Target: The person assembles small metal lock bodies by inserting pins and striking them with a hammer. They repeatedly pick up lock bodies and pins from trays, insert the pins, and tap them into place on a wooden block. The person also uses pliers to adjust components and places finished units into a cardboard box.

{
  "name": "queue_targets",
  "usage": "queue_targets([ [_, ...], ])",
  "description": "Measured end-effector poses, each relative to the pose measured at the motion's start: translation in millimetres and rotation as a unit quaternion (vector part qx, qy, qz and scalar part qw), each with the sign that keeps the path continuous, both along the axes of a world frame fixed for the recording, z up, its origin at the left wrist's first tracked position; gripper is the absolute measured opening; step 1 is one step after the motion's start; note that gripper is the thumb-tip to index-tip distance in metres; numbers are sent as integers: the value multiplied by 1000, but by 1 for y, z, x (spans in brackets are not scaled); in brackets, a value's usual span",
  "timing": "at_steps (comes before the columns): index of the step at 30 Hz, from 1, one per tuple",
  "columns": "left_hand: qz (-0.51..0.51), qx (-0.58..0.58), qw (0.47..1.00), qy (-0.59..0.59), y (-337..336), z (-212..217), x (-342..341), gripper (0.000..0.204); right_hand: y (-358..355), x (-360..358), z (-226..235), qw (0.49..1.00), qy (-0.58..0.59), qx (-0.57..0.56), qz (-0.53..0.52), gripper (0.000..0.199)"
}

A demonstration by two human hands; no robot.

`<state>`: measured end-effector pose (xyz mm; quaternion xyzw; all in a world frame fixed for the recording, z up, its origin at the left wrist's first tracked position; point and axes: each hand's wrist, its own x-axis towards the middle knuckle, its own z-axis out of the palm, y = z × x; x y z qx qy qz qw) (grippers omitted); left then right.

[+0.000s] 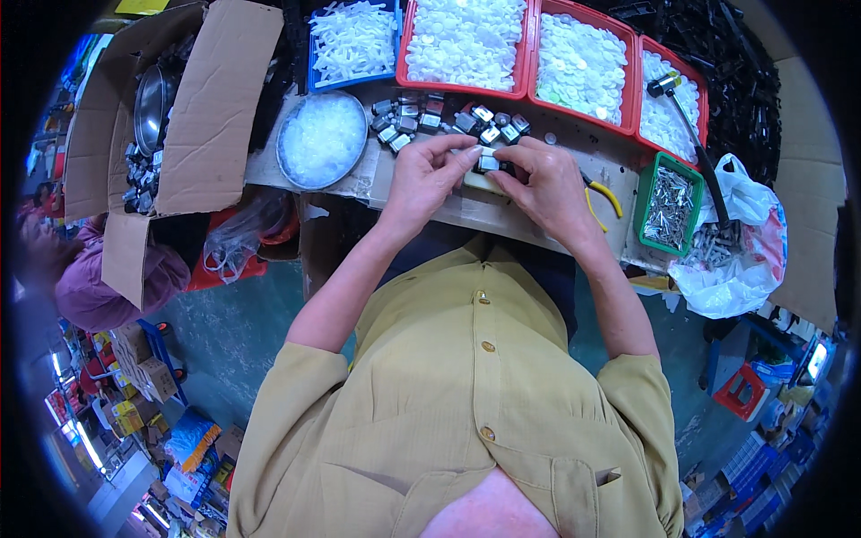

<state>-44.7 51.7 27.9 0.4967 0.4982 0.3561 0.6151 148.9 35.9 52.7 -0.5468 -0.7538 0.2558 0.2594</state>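
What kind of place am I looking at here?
Likely a small assembly workshop. Red trays of white plastic parts line the bench, small metal parts lie in a row, and both hands, left and right, pinch a small metal part.

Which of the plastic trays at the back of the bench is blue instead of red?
The leftmost rectangular plastic tray, holding long white plastic pieces, is blue. The three trays to its right, filled with round white plastic discs, are red.

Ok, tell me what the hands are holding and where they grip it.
Both hands pinch one small metal-and-black part over the bench: left hand fingertips on its left end, right hand fingertips on its right side. Finer detail cannot be told.
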Motion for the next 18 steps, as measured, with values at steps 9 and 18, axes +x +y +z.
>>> queue_targets([
  [9, -19, 36, 999, -26, -1, -15, 10, 19, 1, 4, -4, 998, 43, -45, -15, 18],
  [18, -9, 29, 999, -18, 2, -17, 12, 13, 1, 4, -7, 1000, 22, -22, 1, 23],
])
